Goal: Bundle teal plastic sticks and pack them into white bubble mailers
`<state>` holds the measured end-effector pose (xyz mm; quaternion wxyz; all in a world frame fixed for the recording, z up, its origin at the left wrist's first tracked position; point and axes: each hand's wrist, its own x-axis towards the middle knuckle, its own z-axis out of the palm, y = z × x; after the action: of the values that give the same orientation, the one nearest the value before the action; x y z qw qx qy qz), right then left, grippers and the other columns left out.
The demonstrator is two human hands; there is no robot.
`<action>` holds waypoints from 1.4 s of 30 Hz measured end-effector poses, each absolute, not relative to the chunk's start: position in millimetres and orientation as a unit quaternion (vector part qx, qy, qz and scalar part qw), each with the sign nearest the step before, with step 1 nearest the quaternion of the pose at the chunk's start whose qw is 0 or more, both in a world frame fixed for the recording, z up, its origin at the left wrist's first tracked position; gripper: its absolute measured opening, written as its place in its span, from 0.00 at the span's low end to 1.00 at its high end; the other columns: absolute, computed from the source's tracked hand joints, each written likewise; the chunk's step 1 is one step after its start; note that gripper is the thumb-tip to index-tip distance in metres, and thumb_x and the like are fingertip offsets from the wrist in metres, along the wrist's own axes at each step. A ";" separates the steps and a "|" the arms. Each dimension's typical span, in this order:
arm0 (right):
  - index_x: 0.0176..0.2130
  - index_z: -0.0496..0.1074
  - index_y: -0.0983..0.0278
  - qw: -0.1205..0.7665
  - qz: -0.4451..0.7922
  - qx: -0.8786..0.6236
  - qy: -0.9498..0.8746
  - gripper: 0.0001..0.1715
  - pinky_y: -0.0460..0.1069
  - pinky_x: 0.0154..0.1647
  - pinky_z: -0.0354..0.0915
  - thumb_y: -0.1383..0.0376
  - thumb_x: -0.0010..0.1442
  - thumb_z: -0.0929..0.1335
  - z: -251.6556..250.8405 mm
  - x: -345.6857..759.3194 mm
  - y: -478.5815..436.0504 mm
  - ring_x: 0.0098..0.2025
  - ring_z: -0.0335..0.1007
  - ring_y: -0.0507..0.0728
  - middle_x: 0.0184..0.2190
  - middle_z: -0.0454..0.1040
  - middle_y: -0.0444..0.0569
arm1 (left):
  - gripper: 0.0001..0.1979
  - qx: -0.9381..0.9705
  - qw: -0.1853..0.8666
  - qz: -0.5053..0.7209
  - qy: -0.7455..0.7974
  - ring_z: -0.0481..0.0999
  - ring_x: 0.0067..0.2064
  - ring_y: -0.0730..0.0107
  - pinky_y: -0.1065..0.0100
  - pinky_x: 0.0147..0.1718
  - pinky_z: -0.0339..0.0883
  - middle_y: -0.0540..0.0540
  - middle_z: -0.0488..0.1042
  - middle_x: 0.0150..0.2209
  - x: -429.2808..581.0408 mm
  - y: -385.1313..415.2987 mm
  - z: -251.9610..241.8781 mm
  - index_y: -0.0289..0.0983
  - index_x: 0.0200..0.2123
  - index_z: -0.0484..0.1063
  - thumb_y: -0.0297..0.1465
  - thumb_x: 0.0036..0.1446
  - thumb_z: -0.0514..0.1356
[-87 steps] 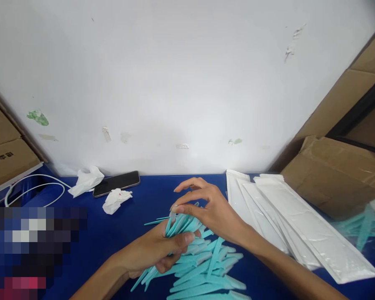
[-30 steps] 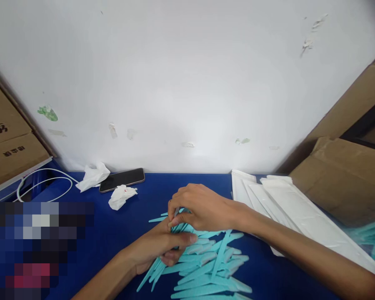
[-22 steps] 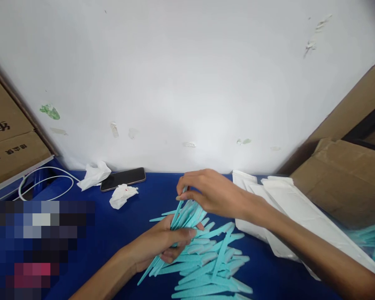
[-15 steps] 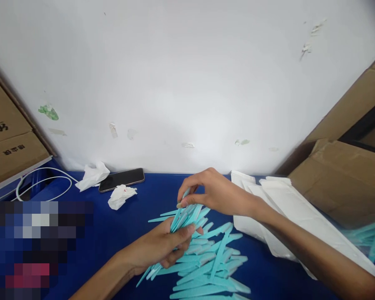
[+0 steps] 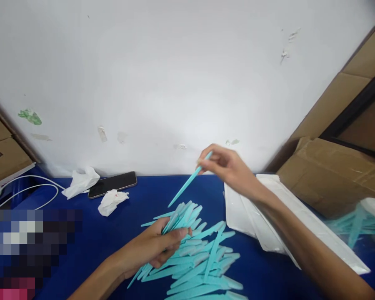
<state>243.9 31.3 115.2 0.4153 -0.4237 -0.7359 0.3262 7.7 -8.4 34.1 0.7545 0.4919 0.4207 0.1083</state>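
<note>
My left hand (image 5: 164, 241) is closed round a bundle of slim turquoise eyebrow razors (image 5: 187, 212), their wider, paler ends fanning out at the top. Above the bundle, my right hand (image 5: 223, 166) pinches a single turquoise razor (image 5: 189, 183) by its upper end. It hangs slantwise, with the narrow tip pointing down and left, apart from the bundle. Below and right of my left hand lies a loose pile of the same razors (image 5: 203, 266) on the blue table (image 5: 253, 266).
White padded envelopes (image 5: 284, 200) lie under my right forearm. More turquoise razors (image 5: 346, 227) sit at the right edge, by a cardboard box (image 5: 337, 166). A phone (image 5: 114, 184), crumpled tissues (image 5: 112, 202) and a white cable (image 5: 28, 177) lie at the left. A white wall (image 5: 162, 83) stands behind.
My right hand has risen up and right from the bundle, drawing one razor out of it. My left hand keeps its hold on the others. The view has shifted slightly.
</note>
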 end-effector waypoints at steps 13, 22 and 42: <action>0.58 0.69 0.65 0.183 0.054 -0.663 -0.724 0.30 0.60 0.57 0.65 0.49 0.67 0.61 39.3 354.3 31.2 0.53 0.73 0.67 0.55 0.74 0.61 | 0.33 0.482 0.727 0.184 0.454 0.38 0.17 0.82 0.70 0.17 0.32 0.61 0.43 0.15 7.6 6.8 12.5 0.42 0.20 0.48 0.59 0.48 0.63; 0.59 0.68 0.63 0.062 -0.065 -0.878 -0.471 0.40 0.67 0.42 0.67 0.40 0.63 0.56 -11.9 423.6 -55.3 0.48 0.74 0.80 0.47 0.74 0.73 | 0.32 0.476 0.717 0.203 0.468 0.37 0.18 0.81 0.69 0.18 0.35 0.60 0.41 0.16 8.1 5.1 20.7 0.40 0.18 0.49 0.54 0.52 0.63; 0.64 0.63 0.55 0.281 -0.184 -0.521 -0.784 0.31 0.60 0.51 0.72 0.53 0.64 0.69 53.3 267.9 -80.8 0.52 0.73 0.64 0.53 0.75 0.53 | 0.23 0.332 0.673 0.628 0.208 0.57 0.22 0.81 0.78 0.21 0.58 0.57 0.55 0.22 85.3 8.2 114.6 0.38 0.27 0.57 0.45 0.58 0.64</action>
<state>267.9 -80.8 53.3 0.2813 -0.5213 -0.7844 -0.1841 85.3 8.2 114.6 0.6729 0.3317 0.2080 0.6276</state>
